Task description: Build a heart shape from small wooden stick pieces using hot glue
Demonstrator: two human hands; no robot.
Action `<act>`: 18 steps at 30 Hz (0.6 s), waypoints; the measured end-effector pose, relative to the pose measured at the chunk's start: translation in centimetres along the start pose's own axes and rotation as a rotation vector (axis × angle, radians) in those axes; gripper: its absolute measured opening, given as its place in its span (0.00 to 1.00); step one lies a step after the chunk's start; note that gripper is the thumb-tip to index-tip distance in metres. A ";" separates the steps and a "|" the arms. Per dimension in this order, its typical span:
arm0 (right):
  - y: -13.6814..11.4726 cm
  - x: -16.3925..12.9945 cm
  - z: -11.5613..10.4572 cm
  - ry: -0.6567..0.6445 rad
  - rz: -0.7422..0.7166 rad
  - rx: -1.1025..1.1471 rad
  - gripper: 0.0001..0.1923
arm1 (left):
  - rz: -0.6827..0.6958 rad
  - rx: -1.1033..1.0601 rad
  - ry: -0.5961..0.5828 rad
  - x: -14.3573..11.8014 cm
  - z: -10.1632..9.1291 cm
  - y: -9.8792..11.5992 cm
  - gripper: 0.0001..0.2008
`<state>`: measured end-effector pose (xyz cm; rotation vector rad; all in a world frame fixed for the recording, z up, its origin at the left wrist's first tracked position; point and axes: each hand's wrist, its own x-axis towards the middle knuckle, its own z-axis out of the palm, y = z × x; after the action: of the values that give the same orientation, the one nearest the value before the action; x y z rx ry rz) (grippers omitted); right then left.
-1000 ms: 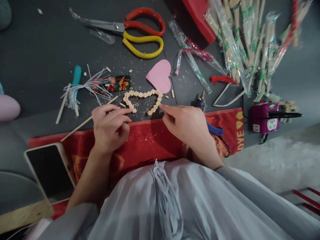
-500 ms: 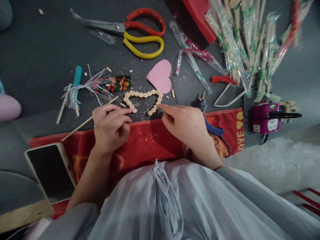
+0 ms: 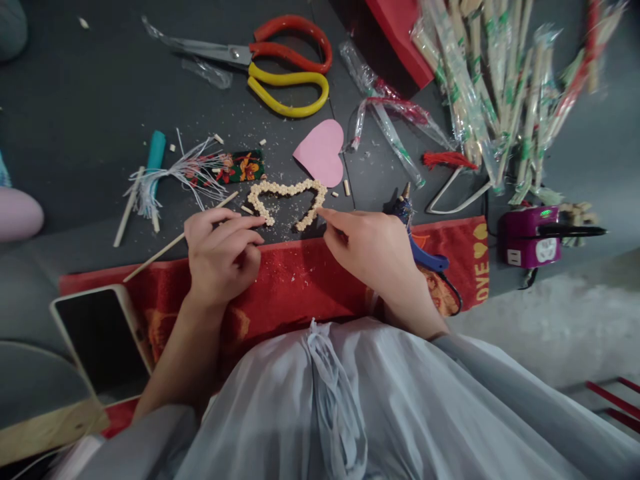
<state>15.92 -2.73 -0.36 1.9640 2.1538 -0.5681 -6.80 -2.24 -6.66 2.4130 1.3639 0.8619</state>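
Observation:
On the dark table lies an open, heart-like outline of small pale pieces (image 3: 285, 189), its two lower ends apart. My left hand (image 3: 223, 253) touches its left end with a stretched index fingertip, the other fingers loosely bent. The index fingertip of my right hand (image 3: 375, 250) rests against the outline's right side, its thumb apart below and its other fingers folded. Neither hand visibly grips anything. A pink paper heart (image 3: 323, 152) lies just beyond the outline. A thin wooden stick (image 3: 157, 256) runs partly behind my left hand. Crumbs and short cut stick pieces (image 3: 346, 188) lie around.
Scissors (image 3: 250, 57) lie at the back. Wrapped chopsticks (image 3: 500, 87) pile up at the right. Beside my right wrist is a blue glue gun (image 3: 427, 259); a purple device (image 3: 530, 235) sits further right. A phone (image 3: 103, 343) lies on the red towel (image 3: 300, 280) at left.

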 end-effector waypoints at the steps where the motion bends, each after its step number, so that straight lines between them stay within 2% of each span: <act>1: 0.0 0.0 0.0 -0.002 -0.001 0.001 0.24 | 0.001 0.003 0.008 0.0 0.0 0.0 0.08; 7: 0.0 0.0 -0.1 -0.013 0.008 0.003 0.24 | -0.005 -0.049 -0.002 -0.1 0.1 0.1 0.09; 12: -0.1 0.1 -0.2 -0.020 0.013 -0.001 0.24 | -0.118 -0.029 -0.104 -0.2 0.1 0.1 0.09; 18: 0.0 0.0 -0.2 -0.009 0.011 0.010 0.24 | -0.119 -0.009 -0.085 -0.2 0.1 0.2 0.09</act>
<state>15.93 -2.71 -0.18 1.9734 2.1385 -0.5863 -6.65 -2.47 -6.72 2.3067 1.4514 0.7253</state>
